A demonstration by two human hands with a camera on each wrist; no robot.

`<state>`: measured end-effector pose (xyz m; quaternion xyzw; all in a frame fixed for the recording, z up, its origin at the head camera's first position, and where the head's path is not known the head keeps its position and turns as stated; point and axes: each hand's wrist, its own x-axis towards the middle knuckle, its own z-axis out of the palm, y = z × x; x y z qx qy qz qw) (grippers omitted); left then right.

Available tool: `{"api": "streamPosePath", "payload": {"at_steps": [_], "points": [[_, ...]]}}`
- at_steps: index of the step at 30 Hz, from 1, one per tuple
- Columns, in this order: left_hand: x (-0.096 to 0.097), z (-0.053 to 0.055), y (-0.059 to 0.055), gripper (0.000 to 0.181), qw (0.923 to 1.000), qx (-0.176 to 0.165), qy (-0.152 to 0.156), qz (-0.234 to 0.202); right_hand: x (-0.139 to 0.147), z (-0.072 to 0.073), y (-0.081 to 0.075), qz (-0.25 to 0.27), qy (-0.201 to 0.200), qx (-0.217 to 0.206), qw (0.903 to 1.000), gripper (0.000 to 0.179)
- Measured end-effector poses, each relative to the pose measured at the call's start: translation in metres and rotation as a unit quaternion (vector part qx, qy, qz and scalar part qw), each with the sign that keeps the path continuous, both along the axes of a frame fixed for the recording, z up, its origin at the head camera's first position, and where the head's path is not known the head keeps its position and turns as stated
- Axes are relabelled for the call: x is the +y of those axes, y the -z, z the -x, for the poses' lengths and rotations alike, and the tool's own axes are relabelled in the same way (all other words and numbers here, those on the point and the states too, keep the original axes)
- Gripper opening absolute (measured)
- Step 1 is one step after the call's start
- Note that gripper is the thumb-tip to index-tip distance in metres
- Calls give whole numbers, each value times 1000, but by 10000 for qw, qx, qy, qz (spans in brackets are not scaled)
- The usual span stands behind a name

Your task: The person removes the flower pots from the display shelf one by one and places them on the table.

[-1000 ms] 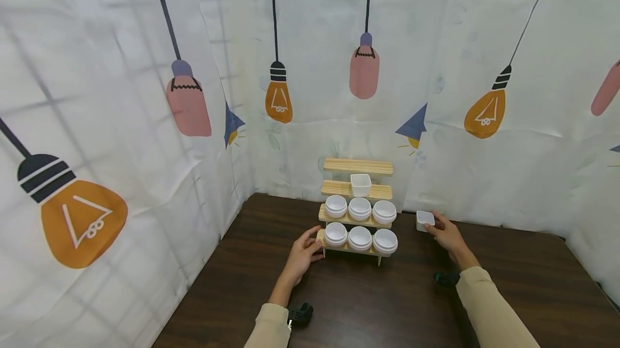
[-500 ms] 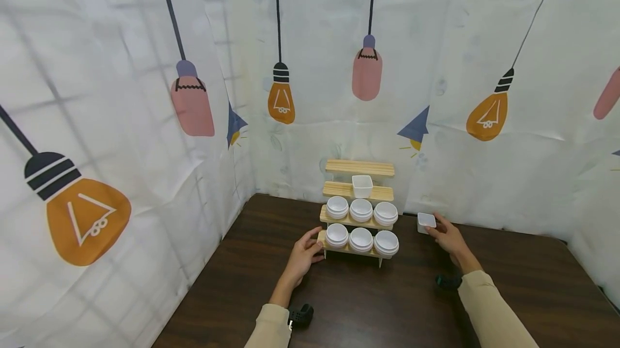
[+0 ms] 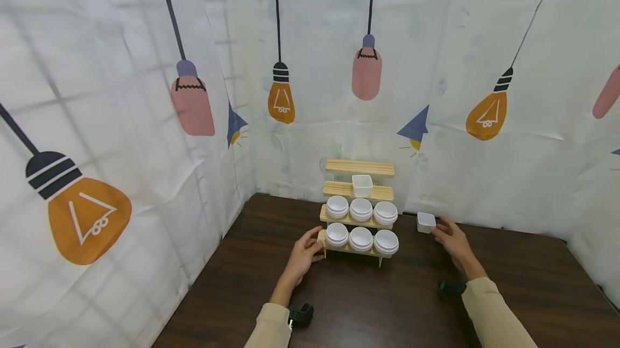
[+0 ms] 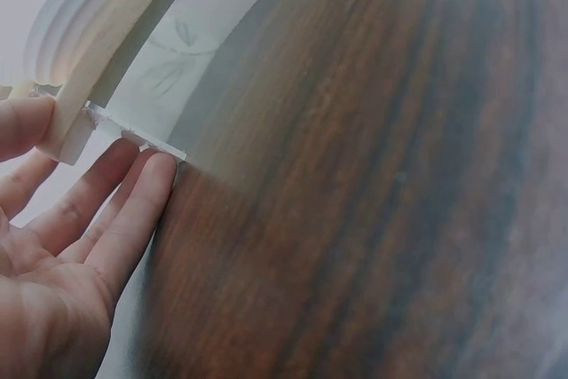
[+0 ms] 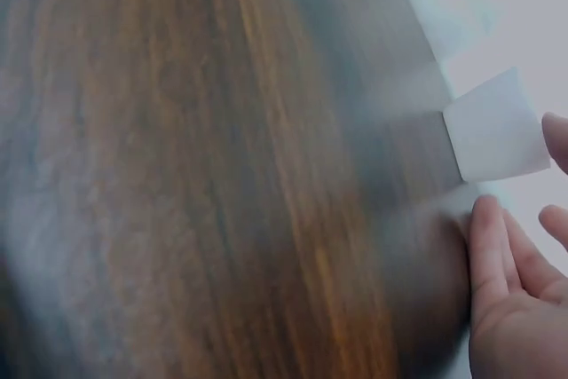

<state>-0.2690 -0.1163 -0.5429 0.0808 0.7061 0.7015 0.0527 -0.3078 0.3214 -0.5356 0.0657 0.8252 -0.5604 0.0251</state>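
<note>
At the left end of a tiered wooden stand (image 3: 360, 167), my left hand (image 3: 300, 259) holds the lowest shelf. In the left wrist view its thumb lies against the board (image 4: 75, 122), with other fingertips at the clear leg (image 4: 138, 130). White round bowls (image 3: 360, 240) stand in rows on the two lower shelves. A square white bowl (image 3: 362, 186) sits on the shelf above them. My right hand (image 3: 454, 243) is just right of another small square white bowl (image 3: 426, 222), upright on the table. Its fingers are spread and loose; the right wrist view shows one fingertip near the bowl's side.
The dark wood table (image 3: 378, 305) reaches back to a white curtain (image 3: 310, 149) printed with lamps. The stand is close to this curtain. The top shelf board of the stand carries nothing. Black wrist bands (image 3: 301, 314) show on both arms.
My right hand has let go of the small square bowl and drawn back slightly to the right. The bowl stays where it was on the table. My left hand keeps its place at the stand.
</note>
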Motion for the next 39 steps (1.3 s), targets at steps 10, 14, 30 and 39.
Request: {"api": "streamPosePath", "payload": {"at_steps": [10,14,30,39], "points": [[0,1,-1,49,10000,-59,-35,-27,-5,-8,1,566,708,48,9959,75],[-1,1,0,51,10000,-37,-14,-28,-9,-12,-6,174,958,88,9952,66],[0,1,1,50,10000,-47,-8,-81,-44,-22,-71,-142,491,1073,9929,54],[0,2,1,48,10000,-55,10,-47,-64,-19,-96,25,291,1475,9886,48]]}}
